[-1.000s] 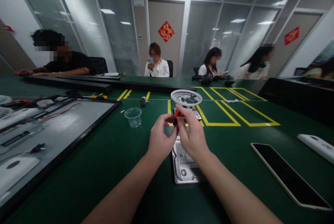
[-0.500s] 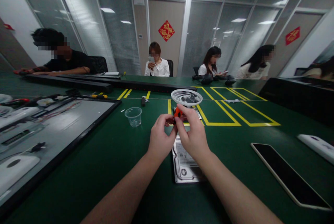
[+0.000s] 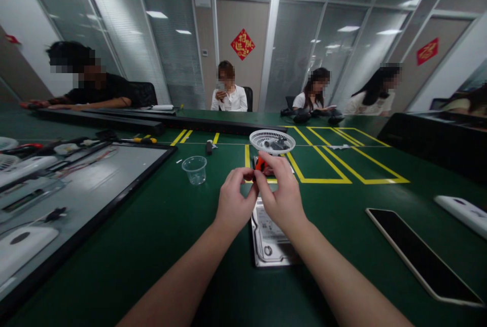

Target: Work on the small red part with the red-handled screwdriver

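In front of me, my right hand (image 3: 283, 190) is closed around a small orange and black object (image 3: 261, 163), mostly hidden by the fingers. My left hand (image 3: 236, 195) pinches at the near end of it, its fingertips meeting those of the right. What exactly the left fingers hold is too small to make out. Under the hands lies a silver hard drive (image 3: 268, 235) with a white label, partly covered by my right hand and wrist. Behind my fingers, part of another flat object shows at the yellow tape. A clear plastic cup (image 3: 195, 170) stands left of my hands.
A white basket (image 3: 255, 147) with dark parts stands beyond my hands. To the right lie a dark-screened phone (image 3: 420, 256) and a white device (image 3: 462, 214). A black-framed panel (image 3: 125, 164) carrying several parts fills the left. Several people sit across the green table (image 3: 335, 200).
Both hands stay in nearly the same place, with only a slight shift of the fingers at the orange and black object. The hard drive has not moved.
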Demonstrator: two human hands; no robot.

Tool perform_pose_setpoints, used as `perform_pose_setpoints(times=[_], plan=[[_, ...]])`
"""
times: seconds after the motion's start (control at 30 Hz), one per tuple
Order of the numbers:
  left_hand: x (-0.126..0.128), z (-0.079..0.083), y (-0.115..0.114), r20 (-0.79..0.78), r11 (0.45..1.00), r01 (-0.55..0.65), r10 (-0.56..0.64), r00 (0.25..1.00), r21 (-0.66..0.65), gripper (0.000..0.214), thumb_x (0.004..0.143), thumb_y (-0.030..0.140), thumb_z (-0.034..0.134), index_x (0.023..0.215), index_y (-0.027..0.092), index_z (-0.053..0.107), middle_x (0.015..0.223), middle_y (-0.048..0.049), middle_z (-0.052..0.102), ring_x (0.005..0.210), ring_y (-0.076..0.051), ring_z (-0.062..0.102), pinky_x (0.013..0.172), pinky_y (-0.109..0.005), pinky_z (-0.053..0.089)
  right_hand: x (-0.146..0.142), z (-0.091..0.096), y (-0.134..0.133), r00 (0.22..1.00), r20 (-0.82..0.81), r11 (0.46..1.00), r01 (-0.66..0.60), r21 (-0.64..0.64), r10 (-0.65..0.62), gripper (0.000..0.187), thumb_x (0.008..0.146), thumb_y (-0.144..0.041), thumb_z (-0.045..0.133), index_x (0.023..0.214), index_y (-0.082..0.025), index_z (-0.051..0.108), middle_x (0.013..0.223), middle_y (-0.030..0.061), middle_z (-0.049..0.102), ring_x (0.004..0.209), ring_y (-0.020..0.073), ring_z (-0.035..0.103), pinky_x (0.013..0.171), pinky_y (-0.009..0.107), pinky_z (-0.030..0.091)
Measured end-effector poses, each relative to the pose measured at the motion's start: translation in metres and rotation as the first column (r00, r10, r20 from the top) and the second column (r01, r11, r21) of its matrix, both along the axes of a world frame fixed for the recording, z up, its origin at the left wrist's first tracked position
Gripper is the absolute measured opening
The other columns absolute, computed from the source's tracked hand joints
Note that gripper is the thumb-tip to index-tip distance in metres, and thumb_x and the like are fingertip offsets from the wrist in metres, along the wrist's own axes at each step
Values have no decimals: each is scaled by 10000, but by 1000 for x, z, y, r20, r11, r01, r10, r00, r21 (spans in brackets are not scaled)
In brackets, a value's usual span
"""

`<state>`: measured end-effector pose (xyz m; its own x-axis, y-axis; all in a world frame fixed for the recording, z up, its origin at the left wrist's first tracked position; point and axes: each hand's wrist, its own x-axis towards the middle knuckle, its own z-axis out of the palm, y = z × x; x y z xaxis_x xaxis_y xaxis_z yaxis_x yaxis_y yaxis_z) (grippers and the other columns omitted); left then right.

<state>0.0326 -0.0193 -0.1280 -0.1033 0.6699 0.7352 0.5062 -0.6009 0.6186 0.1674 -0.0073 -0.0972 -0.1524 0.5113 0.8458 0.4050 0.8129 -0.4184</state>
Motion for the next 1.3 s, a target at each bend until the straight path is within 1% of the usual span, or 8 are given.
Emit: perform_pose_setpoints(times=[0.17,0.37,0.57,0.67,0.77,0.9,1.1,1.3], plan=[[1,1,-1,-4,999,42,-42,999,7,192,969,135,605,1130,222,663,1062,-58,725,976,-208,671,843,-349,527,0,-1,0,999,-1,999,-43,-27,43,428,1063,-152,475,1462,-292,542,1329,100,660,1213,240,654,1039,458,570],[2,-1,0,10,1000,1,-1,1000,-3,212,886,88,680,1057,208,645,1000,-37,710,930,-196,663,826,-337,514,0,-1,1,1000,16,1000,-17,-6,17,386,1038,-169,559,1407,-278,590,1190,90,647,1112,234,661,968,434,593],[1,-2,0,18,999,37,-37,999,-28,166,961,146,613,1111,209,648,1022,-48,723,946,-195,679,843,-336,528,-1,-2,-1,999,-6,999,-42,-35,41,450,1050,-183,532,1485,-294,513,1284,99,649,1125,238,664,974,454,589],[2,-2,0,22,999,36,-36,999,-10,247,926,137,652,1160,209,631,1059,-56,724,961,-199,683,846,-336,533,0,-1,-1,999,4,999,-39,-25,39,418,1053,-150,490,1444,-284,549,1278,102,653,1153,242,659,987,457,586],[2,-3,1,30,1000,4,-5,1000,29,342,849,100,715,1155,208,607,1060,-49,711,945,-193,678,825,-320,536,0,0,-1,1000,6,1000,-20,-5,20,409,1031,-147,541,1417,-278,570,1196,94,654,1076,234,666,934,438,602],[1,-5,2,26,1000,-4,3,1000,30,262,876,91,676,1103,208,614,1015,-34,712,919,-181,677,821,-312,539,-1,1,-3,1000,-5,1000,-8,4,8,401,1007,-171,607,1396,-265,586,1163,92,647,1042,231,663,905,426,609],[1,-3,1,27,999,42,-41,999,-29,229,951,142,622,1168,211,639,1055,-54,729,955,-190,684,848,-328,537,-2,-2,-2,999,4,999,-40,-27,40,432,1049,-156,506,1459,-287,542,1322,103,668,1172,244,674,997,454,591],[2,-3,1,48,1000,0,0,999,7,238,880,100,679,1083,209,622,1004,-39,714,902,-185,671,817,-321,531,-1,0,-2,1000,9,1000,-14,-7,14,425,1013,-162,585,1418,-291,577,1176,91,660,1055,235,673,926,443,608]])
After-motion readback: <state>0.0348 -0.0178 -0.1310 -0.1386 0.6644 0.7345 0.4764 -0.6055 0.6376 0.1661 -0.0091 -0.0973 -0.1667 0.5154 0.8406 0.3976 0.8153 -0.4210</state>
